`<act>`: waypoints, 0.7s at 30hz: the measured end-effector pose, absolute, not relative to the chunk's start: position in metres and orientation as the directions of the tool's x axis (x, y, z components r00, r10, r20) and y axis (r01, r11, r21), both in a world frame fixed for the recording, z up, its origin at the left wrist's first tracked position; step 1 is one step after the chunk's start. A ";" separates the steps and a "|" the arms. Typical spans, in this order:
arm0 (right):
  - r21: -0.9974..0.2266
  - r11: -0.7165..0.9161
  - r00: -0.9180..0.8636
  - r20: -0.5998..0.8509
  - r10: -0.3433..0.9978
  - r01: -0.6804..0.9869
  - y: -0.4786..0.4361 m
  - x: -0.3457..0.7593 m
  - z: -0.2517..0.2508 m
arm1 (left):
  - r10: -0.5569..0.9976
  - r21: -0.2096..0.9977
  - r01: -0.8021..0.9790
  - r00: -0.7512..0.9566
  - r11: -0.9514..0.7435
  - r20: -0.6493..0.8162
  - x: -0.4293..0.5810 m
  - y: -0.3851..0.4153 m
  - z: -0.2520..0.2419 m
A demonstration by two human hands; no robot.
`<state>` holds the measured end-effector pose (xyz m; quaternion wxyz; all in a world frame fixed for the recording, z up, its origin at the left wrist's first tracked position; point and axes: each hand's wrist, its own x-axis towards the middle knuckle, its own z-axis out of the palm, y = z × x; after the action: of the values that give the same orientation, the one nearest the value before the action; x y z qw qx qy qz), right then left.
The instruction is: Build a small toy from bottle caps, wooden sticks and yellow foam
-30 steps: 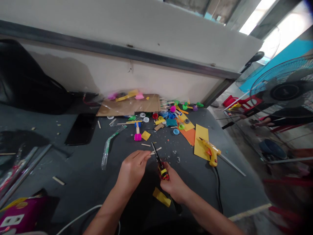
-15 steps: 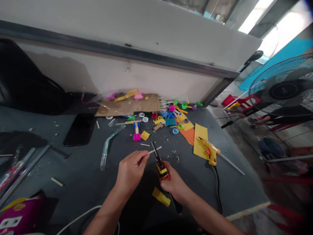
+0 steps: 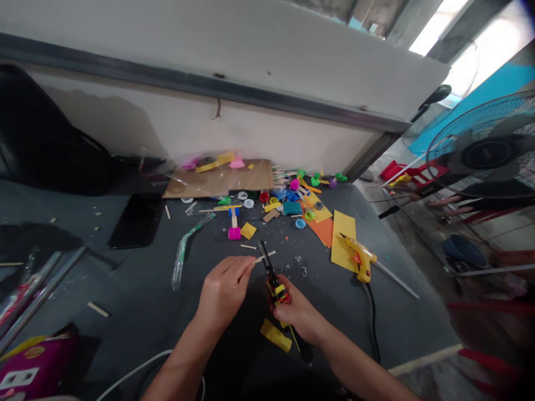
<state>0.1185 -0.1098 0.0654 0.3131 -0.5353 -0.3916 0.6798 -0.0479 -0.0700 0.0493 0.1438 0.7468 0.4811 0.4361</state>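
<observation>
Between its thumb and fingers, my left hand [image 3: 225,289] pinches a thin wooden stick [image 3: 270,254] that points to the right. My right hand [image 3: 295,309] is wrapped round a black cutting tool with yellow and red parts [image 3: 276,287], whose narrow black jaws reach up to the stick. The stick lies across the jaws; whether they bite into it is too small to tell. Just above is a short stick piece [image 3: 248,247], near a pink and blue piece with sticks [image 3: 234,232]. A yellow scrap [image 3: 276,335] lies below the hands.
A yellow glue gun [image 3: 363,262] rests partly on yellow paper [image 3: 343,225] at the right, its cord running forward. Coloured caps and sticks lie at the back beside brown cardboard [image 3: 251,177]. A phone [image 3: 136,221] and a purple box [image 3: 35,367] are at the left.
The cutting tool has turned slightly in my right hand, and more of its yellow handle shows below. My left hand has barely moved, still pinching the stick.
</observation>
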 end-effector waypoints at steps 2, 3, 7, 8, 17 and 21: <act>-0.866 -0.500 -0.234 -0.490 0.840 0.019 -0.110 0.119 0.064 | 0.833 0.621 0.593 0.169 -0.513 0.527 -0.048 -0.069 0.048; -0.865 -0.501 -0.236 -0.491 0.838 0.023 -0.109 0.119 0.064 | 0.829 0.616 0.592 0.173 -0.519 0.532 -0.047 -0.069 0.048; -0.860 -0.510 -0.253 -0.491 0.833 -0.007 -0.109 0.120 0.065 | 0.821 0.597 0.602 0.190 -0.530 0.538 -0.047 -0.068 0.044; -0.861 -0.509 -0.258 -0.489 0.834 -0.015 -0.110 0.120 0.065 | 0.821 0.591 0.608 0.194 -0.531 0.537 -0.047 -0.068 0.043; -0.854 -0.507 -0.227 -0.474 0.851 -0.117 -0.113 0.117 0.058 | 0.815 0.583 0.601 0.226 -0.547 0.533 -0.046 -0.068 0.044; -0.849 -0.506 -0.192 -0.476 0.858 -0.153 -0.116 0.110 0.065 | 0.823 0.584 0.609 0.227 -0.537 0.521 -0.044 -0.069 0.045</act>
<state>0.1099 -0.1164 0.0649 0.3642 -0.5208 -0.3385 0.6939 -0.0439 -0.0694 0.0454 0.1291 0.7725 0.4633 0.4147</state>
